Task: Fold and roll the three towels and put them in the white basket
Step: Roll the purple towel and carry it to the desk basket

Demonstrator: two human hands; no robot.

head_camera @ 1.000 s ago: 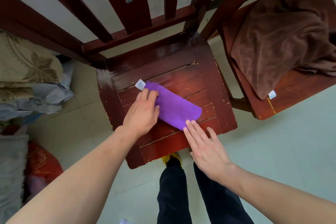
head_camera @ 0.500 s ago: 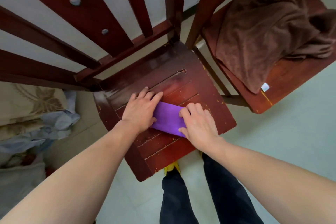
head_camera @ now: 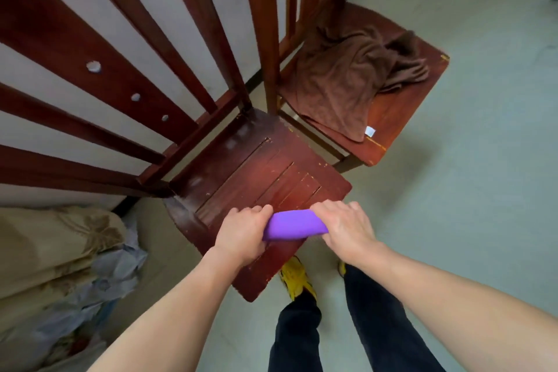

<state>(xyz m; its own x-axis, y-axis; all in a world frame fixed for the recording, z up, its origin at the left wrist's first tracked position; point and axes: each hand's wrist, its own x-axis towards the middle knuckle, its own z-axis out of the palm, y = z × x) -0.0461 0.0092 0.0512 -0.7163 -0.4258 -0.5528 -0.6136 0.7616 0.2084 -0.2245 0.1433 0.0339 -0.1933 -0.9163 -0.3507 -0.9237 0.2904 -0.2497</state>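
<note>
A purple towel (head_camera: 292, 225), rolled into a short tube, is held at the front edge of the near wooden chair seat (head_camera: 241, 169). My left hand (head_camera: 243, 232) grips its left end and my right hand (head_camera: 342, 228) grips its right end. A brown towel (head_camera: 347, 75) lies crumpled and unfolded on the second chair's seat (head_camera: 398, 118) at the back right, a white tag at its corner. No white basket and no third towel are in view.
Tall slatted chair backs (head_camera: 136, 63) rise at the left and centre. A pile of beige patterned fabric and bags (head_camera: 54, 266) sits on the floor at the left. My legs and yellow shoes (head_camera: 296, 278) stand by the seat's front. Pale floor spreads to the right.
The flat folded purple towel has been rolled up and lifted toward the seat's front edge. Both hands went from pressing flat on it to gripping its ends. The view shifted left.
</note>
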